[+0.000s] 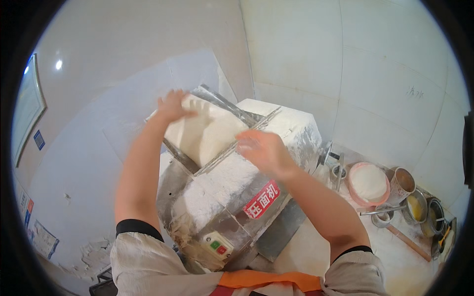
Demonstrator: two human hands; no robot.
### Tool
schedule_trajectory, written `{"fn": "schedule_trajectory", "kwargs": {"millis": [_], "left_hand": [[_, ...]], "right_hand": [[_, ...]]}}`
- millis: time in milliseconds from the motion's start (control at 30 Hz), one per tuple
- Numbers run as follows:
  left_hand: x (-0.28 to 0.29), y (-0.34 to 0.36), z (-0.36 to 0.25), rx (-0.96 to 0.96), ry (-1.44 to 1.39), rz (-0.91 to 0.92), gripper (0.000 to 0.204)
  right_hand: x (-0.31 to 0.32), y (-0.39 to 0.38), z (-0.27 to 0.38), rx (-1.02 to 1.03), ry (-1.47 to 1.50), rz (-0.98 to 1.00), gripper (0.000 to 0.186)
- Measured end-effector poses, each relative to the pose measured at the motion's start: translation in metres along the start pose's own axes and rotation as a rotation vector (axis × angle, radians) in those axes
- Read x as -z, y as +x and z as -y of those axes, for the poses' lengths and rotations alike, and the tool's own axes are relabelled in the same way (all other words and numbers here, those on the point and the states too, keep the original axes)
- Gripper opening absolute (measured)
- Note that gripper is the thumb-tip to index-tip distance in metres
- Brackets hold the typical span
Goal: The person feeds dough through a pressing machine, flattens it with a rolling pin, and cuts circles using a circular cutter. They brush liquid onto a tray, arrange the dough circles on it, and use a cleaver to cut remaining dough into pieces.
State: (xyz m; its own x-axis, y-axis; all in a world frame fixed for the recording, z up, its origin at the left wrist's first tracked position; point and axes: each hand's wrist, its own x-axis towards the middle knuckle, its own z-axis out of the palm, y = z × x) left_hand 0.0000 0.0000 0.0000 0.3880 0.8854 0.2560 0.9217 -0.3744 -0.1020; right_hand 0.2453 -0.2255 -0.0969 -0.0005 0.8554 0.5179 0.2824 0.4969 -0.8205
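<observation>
A pale sheet of dough (200, 140) lies in the sloping metal tray of a flour-coated dough-pressing machine (205, 190). My left hand (174, 106) is over the dough's upper left part with its fingers spread, slightly blurred; whether it touches the sheet I cannot tell. At the tray's right edge, my right hand (260, 150) is smeared by motion, so its finger shape is unclear. On the machine's front are a red label (261, 198) and a switch box (216, 246) with green and red buttons.
Tiled walls (296, 49) surround the machine closely. At right, a floury surface (385, 251) holds a pink basin (369, 183) of white powder, several metal pots (414, 209), a container (402, 185) and a wooden-handled tool (410, 242). A framed board (29, 108) hangs at left.
</observation>
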Motion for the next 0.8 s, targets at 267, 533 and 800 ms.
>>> {"fn": "schedule_trajectory", "kwargs": {"millis": [267, 533, 800], "left_hand": [[-0.103, -0.057, -0.041, -0.313, 0.283, 0.145, 0.085], [-0.091, -0.035, -0.039, -0.496, -0.277, 0.407, 0.087], [-0.079, -0.043, -0.015, -0.262, 0.038, 0.161, 0.094]], "right_hand": [[0.054, -0.126, -0.139, -0.379, 0.159, -0.498, 0.018], [0.019, -0.296, -0.253, -1.155, 0.295, -0.44, 0.036], [-0.007, -0.296, -0.249, -1.182, 0.364, -0.462, 0.038]]}}
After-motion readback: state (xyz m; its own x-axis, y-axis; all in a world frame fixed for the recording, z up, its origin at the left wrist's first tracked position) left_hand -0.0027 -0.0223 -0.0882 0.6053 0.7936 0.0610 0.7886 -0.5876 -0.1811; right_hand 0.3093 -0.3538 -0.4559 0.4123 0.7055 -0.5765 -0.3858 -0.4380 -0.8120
